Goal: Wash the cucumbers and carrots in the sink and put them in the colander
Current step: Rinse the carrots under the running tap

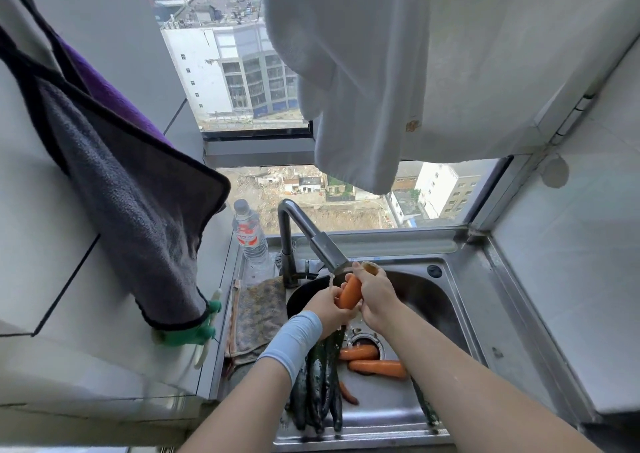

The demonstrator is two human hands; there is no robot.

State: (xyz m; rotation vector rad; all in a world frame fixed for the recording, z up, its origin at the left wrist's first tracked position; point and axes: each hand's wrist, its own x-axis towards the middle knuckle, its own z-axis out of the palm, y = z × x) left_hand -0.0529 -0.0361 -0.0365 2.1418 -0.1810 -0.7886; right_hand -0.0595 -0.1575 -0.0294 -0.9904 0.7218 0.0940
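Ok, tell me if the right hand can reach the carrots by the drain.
Probably yes: the drain carrots lie uncovered in the sink below the right hand. It grips the held carrot with the left hand, so it must let go first.

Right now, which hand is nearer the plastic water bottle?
Left. The left hand holds the carrot on the side toward the water bottle; the right hand grips the carrot's far side, farther away.

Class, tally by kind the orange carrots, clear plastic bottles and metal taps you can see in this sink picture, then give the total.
Orange carrots: 4
Clear plastic bottles: 1
Metal taps: 1
Total: 6
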